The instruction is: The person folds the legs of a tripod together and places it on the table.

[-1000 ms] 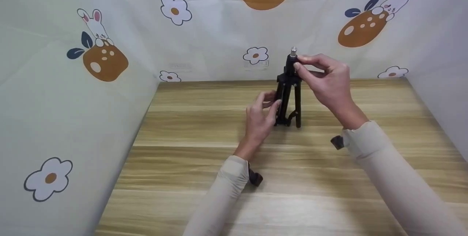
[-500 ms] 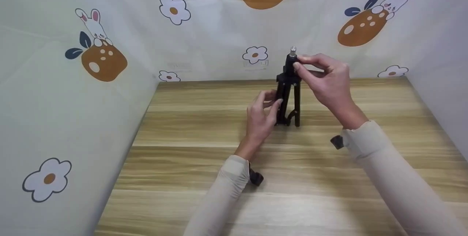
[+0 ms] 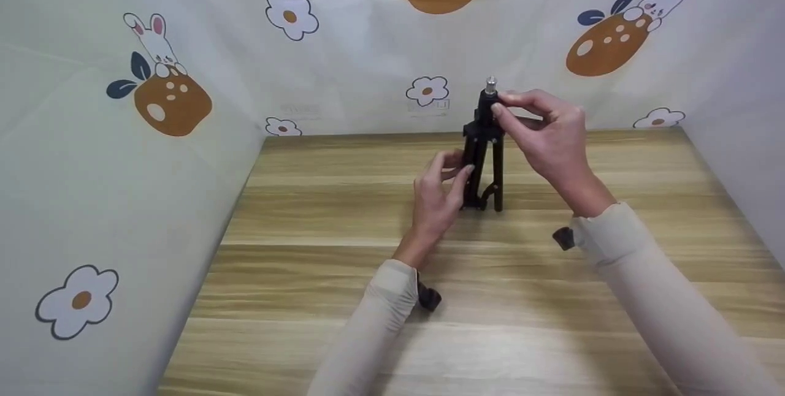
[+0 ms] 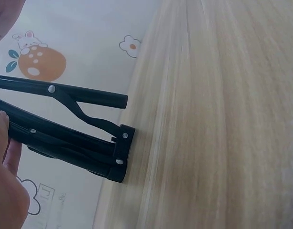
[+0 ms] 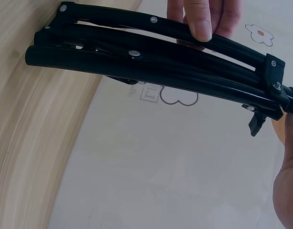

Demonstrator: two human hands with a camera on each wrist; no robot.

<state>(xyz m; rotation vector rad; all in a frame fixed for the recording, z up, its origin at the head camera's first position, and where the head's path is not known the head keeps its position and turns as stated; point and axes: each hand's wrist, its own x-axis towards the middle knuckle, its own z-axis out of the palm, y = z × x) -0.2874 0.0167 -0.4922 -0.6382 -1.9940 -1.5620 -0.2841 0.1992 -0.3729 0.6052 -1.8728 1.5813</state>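
Observation:
A small black tripod (image 3: 483,132) with a silver screw tip (image 3: 491,85) is held upright over the back of the table. Two legs lie close together while the third angles slightly outward on a hinged brace (image 4: 84,114). My left hand (image 3: 436,194) grips the legs from the left, thumb in front and fingers behind. At the top, my right hand (image 3: 549,132) pinches the black collar below the screw between thumb and forefinger. In the right wrist view a small lever (image 5: 256,123) juts from the hub, and the left fingers (image 5: 198,21) press on a leg.
A wood-grain table (image 3: 294,273) spreads beneath both arms. Behind and to the sides hangs a pale cloth (image 3: 356,65) printed with rabbits, oranges and flowers. Dark wrist-worn devices (image 3: 429,296) stick out by the cuffs.
Both hands keep the same grip on the tripod. The whole scene shifts very slightly up and left in the head view; nothing is let go.

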